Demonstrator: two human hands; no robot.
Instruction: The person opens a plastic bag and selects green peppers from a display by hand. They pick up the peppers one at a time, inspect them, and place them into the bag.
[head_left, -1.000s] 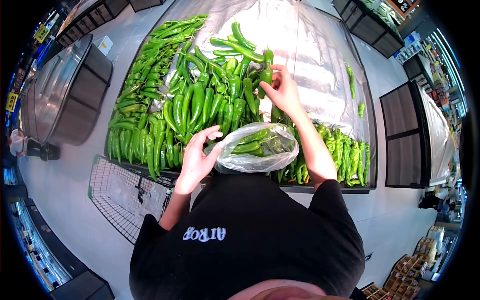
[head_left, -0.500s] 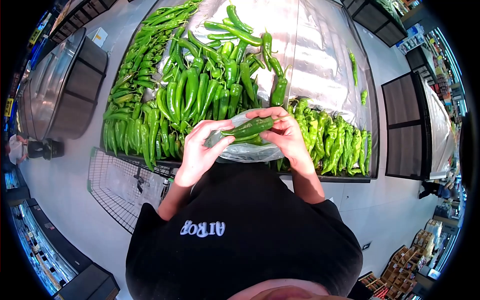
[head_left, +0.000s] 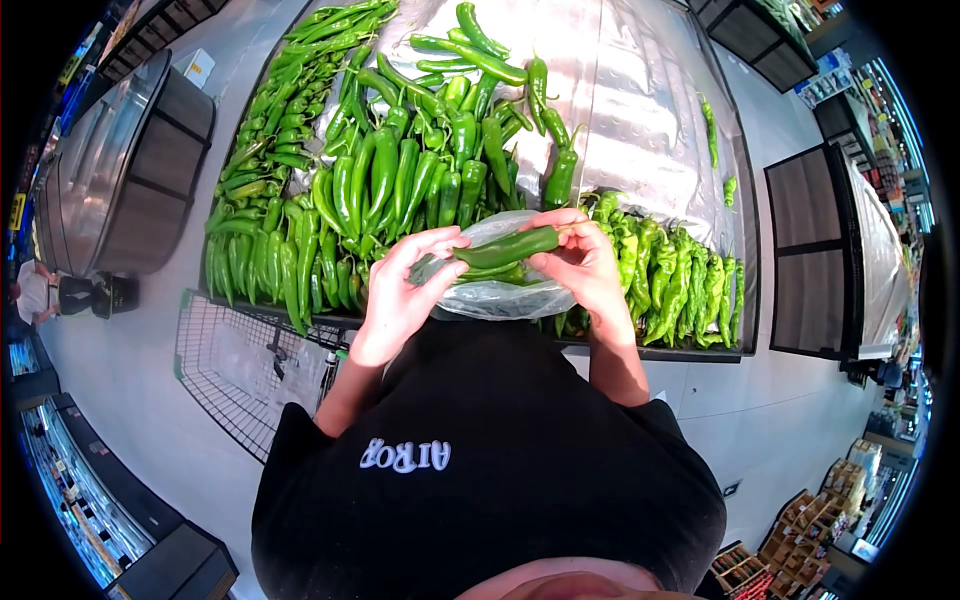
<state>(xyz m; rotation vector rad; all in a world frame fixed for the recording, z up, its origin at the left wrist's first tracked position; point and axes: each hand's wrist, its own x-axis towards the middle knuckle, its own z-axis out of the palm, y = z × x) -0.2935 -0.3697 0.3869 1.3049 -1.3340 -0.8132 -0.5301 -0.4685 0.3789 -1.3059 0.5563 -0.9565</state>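
Observation:
Between my two hands a green pepper (head_left: 508,246) lies sideways above the mouth of a clear plastic bag (head_left: 510,300). My right hand (head_left: 582,262) pinches its stem end between thumb and fingers. The other tip touches the fingertips of my left hand (head_left: 412,284), which is also closed at the bag's left rim. More green peppers show inside the bag, under the held one. Just beyond the bag, long green peppers (head_left: 383,175) are heaped on the display stand.
Lighter wrinkled peppers (head_left: 668,290) fill the stand's near right part. Its dark front edge (head_left: 690,355) runs close to my forearms. A wire shopping cart (head_left: 235,355) is at the left. Other stands (head_left: 815,255) flank the aisle, and a person (head_left: 35,292) is at the far left.
The held pepper has turned, showing a smoother side, and shifted slightly right with my right hand. My left fingers have moved a little along its tip. The bag's mouth looks wider.

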